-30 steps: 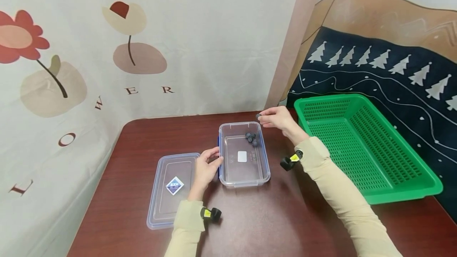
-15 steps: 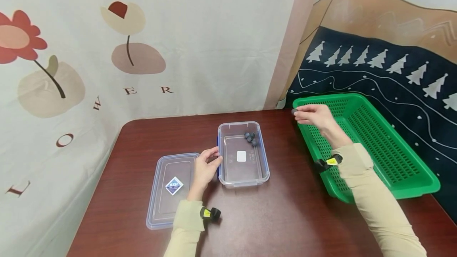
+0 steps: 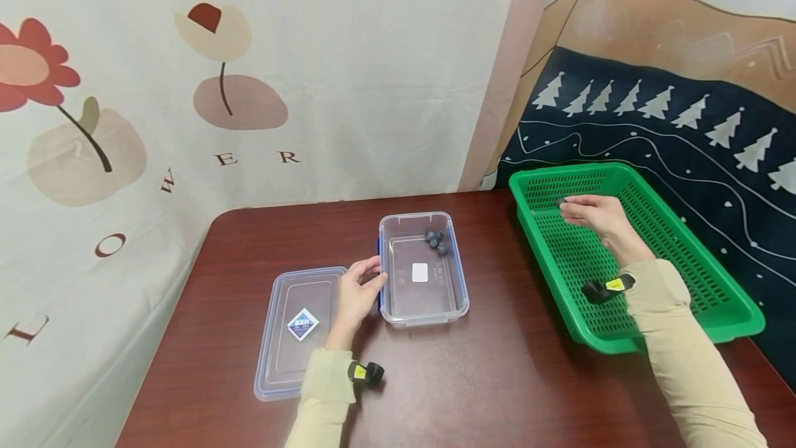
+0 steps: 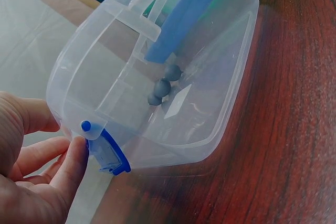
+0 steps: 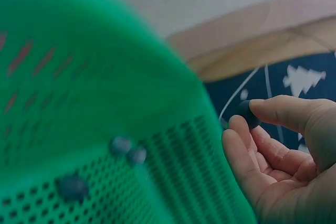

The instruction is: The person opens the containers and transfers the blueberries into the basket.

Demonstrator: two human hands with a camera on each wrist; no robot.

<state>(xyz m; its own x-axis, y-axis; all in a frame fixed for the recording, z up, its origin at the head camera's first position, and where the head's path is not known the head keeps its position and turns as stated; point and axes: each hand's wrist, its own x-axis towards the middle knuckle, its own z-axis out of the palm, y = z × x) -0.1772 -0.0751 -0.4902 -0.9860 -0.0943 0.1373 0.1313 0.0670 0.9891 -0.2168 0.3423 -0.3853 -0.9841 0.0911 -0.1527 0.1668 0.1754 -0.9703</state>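
Note:
My left hand [image 3: 357,296] grips the left side of a clear plastic food container [image 3: 398,310], thumb at the rim and fingertips by a blue latch [image 4: 110,156]. Several blueberries [image 3: 437,240] lie in its far right corner. Pinched between the thumb and fingertips of my right hand [image 3: 600,220] is a single dark blueberry [image 5: 248,113]. That hand hovers over the far left part of a green perforated basket [image 3: 553,282]. The right wrist view shows a few more blueberries [image 5: 73,187] inside the basket.
Left of the container, the clear lid [image 3: 280,358] with its blue rim lies flat on the brown wooden table [image 3: 435,393], partly behind my left hand. Patterned curtains [image 3: 373,88] hang close behind the table's far edge, and the basket takes up the right side.
My right hand has carried the blueberry rightward from beside the container's far right corner to above the green basket. My left hand and the container have stayed in place.

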